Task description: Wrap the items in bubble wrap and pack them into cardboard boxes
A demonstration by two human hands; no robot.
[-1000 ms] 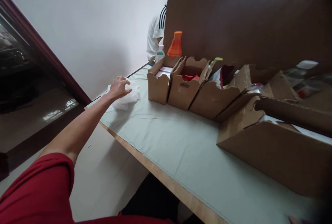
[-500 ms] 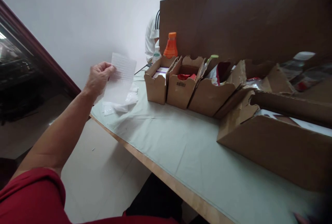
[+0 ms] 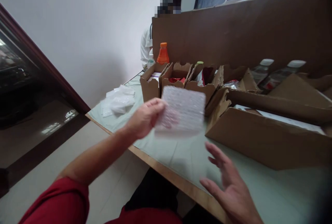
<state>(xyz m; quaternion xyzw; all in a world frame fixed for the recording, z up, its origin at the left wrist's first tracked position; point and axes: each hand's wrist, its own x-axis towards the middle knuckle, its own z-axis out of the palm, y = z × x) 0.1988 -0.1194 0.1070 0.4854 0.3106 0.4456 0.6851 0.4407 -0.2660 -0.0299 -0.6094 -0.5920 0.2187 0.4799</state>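
Note:
My left hand (image 3: 145, 118) pinches one edge of a small clear bubble-wrap sheet (image 3: 185, 110) and holds it in the air over the pale green table (image 3: 181, 155). My right hand (image 3: 229, 187) hovers below and to the right of the sheet, palm up, fingers spread, holding nothing. A pile of more clear bubble-wrap pieces (image 3: 118, 101) lies at the table's far left corner.
A row of open cardboard boxes (image 3: 178, 80) with packets stands along the back, and a long low cardboard box (image 3: 261, 137) lies at the right. An orange bottle (image 3: 163, 54) and two clear bottles (image 3: 278, 73) stand behind. A tall cardboard wall (image 3: 233, 34) screens another person in white (image 3: 145, 44).
My left hand picked one sheet off the pile at the far left and carried it right, toward the middle. My right hand has come into view below it.

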